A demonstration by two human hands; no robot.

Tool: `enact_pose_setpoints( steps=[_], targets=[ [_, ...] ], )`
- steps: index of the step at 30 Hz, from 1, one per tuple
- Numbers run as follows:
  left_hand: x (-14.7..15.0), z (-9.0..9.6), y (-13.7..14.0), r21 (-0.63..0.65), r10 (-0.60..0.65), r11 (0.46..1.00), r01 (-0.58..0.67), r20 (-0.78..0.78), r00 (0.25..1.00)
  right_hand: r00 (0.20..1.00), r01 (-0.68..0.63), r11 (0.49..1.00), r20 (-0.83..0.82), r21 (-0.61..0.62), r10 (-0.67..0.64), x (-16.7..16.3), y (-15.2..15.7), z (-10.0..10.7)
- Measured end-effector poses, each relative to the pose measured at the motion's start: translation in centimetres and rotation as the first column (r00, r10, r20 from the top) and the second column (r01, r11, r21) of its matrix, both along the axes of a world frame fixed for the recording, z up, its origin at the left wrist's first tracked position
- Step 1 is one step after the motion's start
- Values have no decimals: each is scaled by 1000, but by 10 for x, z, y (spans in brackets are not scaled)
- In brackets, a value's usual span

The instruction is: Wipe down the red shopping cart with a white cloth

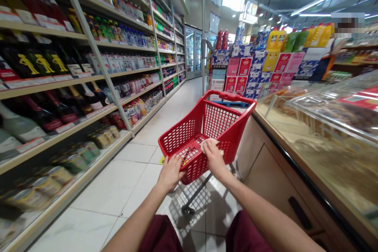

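A red plastic shopping cart [233, 139] with latticed walls stands right in front of me, its handle bar on the far side. Over the near left corner of its rim curl the fingers of my left hand [171, 173], gripping the basket. My right hand [214, 159] is closed on a crumpled white cloth [203, 145], which lies against the basket's near right rim. Part of the cloth is hidden under the fingers. No goods show inside the basket, and dark grey legs with a caster [188, 209] stand below it.
Shelves of bottles and cans [97, 39] line the left side. Close on the right runs a wooden counter [265, 165] with clear lids over food. Stacked drink boxes [245, 67] stand beyond the cart, with a person [330, 53] at the far right. White floor tiles [132, 173] lie between.
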State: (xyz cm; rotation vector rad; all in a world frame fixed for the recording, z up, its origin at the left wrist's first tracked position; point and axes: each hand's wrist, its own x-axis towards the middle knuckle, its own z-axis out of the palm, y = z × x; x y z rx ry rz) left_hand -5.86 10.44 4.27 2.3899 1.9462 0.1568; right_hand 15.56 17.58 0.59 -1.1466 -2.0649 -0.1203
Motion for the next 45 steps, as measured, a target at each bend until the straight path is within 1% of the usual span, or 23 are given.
enact_pose_setpoints(
  steps=[2, 4, 5, 8, 10, 13, 15, 17, 19, 21, 24, 25, 27, 28, 30, 32, 33, 35, 37, 39, 40, 42, 45],
  targets=[
    [7, -3, 2, 34, -1, 999, 2, -28, 1000, 994, -106, 994, 21, 19, 106, -17, -14, -9],
    [18, -4, 3, 62, 1, 998, 1, -36, 999, 983, -183, 983, 28, 29, 182, -19, -18, -11],
    [24, -4, 4, 74, 3, 997, 0, -36, 999, 985, -174, 984, 13, 25, 173, -15, -15, -9],
    [46, -5, 5, 104, 18, 994, -15, -26, 1000, 997, -24, 1000, -76, -7, 23, 4, -3, -1],
    [57, -5, 5, 101, 1, 995, 0, -10, 1000, 995, 25, 999, -96, -26, -28, 11, -2, -1],
    [57, -3, 7, 88, -75, 993, 73, 14, 997, 998, -47, 999, -47, -5, 46, 17, -14, -7],
    [45, -1, 10, 97, -41, 994, 41, 1, 999, 997, -72, 997, -31, 14, 72, 24, -21, -11],
    [34, 0, 12, 89, 18, 996, -14, -40, 999, 998, -27, 1000, -56, 14, 28, 33, -24, -12],
    [31, 2, 13, 56, 26, 998, -21, -84, 996, 995, 46, 999, -89, -3, -46, 36, -26, -13],
    [39, 3, 12, 35, -13, 999, 17, -103, 995, 993, 76, 997, -91, -14, -77, 29, -31, -17],
    [58, 3, 11, 48, -93, 994, 97, -88, 992, 999, 29, 1000, -41, 9, -29, 11, -45, -27],
    [61, 4, 11, 55, -123, 990, 127, -79, 989, 1000, 12, 1000, -18, 17, -12, 10, -49, -29],
    [63, 5, 14, 60, -127, 990, 131, -62, 990, 1000, 9, 1000, 18, 15, -9, 20, -52, -31],
    [62, 5, 16, 57, -110, 992, 113, -55, 992, 999, 38, 999, 22, 8, -38, 31, -51, -30],
    [58, 5, 21, 34, -80, 996, 81, -41, 996, 990, 142, 990, -2, -7, -142, 57, -45, -27],
    [59, 6, 25, 3, -107, 994, 107, -24, 994, 965, 254, 967, -53, -33, -255, 71, -40, -25],
    [61, 6, 26, -11, -125, 992, 125, -14, 992, 957, 278, 959, -71, -52, -281, 70, -38, -25],
    [70, 6, 28, -26, -137, 990, 137, -1, 991, 961, 256, 962, -80, -91, -263, 51, -36, -28],
    [80, 6, 29, -34, -140, 990, 140, 8, 990, 980, 180, 978, -69, -106, -188, 23, -37, -33],
    [87, 7, 29, -47, -141, 989, 141, 17, 990, 992, 107, 990, -53, -88, -112, 9, -36, -35],
    [88, 7, 29, -56, -140, 988, 141, 23, 990, 995, 84, 994, -48, -72, -88, 12, -35, -35],
    [90, 7, 29, -75, -135, 988, 137, 36, 990, 995, 83, 996, -53, -41, -85, 32, -33, -33],
    [88, 7, 31, -102, -115, 988, 120, 52, 992, 968, 220, 975, -116, -31, -222, 67, -32, -30]
  ],
)
